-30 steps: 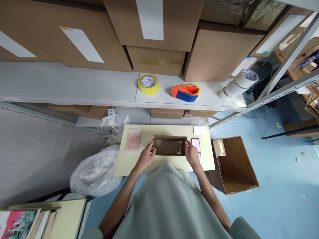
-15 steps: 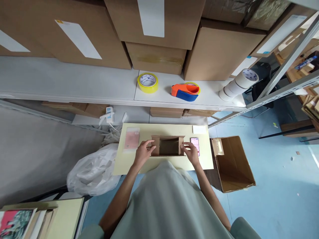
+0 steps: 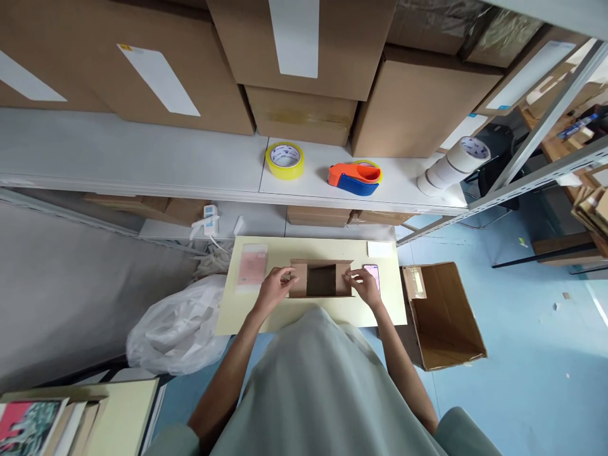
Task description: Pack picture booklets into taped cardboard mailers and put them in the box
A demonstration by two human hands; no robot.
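A small cardboard box (image 3: pixel 298 285) sits on the pale yellow tabletop (image 3: pixel 266 316), its top open and its dark inside showing. At its left end, my left hand (image 3: pixel 276 289) has curled fingers and thumb on the short end flap. My right hand (image 3: pixel 365 286) pinches the opposite end flap in the same way. Both short flaps lean inward over the opening, while the long flaps stand out at front and back. Beside my right hand lies a phone (image 3: pixel 373 271) with a lit pink screen, partly covered by the fingers.
A pink sheet in clear film (image 3: pixel 252 265) lies left, a white card (image 3: pixel 380 249) back right. On the shelf are yellow tape (image 3: pixel 285 161), an orange-blue tape dispenser (image 3: pixel 354 178) and stacked white rolls (image 3: pixel 453 166). A large open carton (image 3: pixel 446 316) stands right, a white plastic bag (image 3: pixel 178 329) left.
Both end flaps of the small box have tipped further inward under my fingers, so the dark opening is narrower. My view has shifted slightly.
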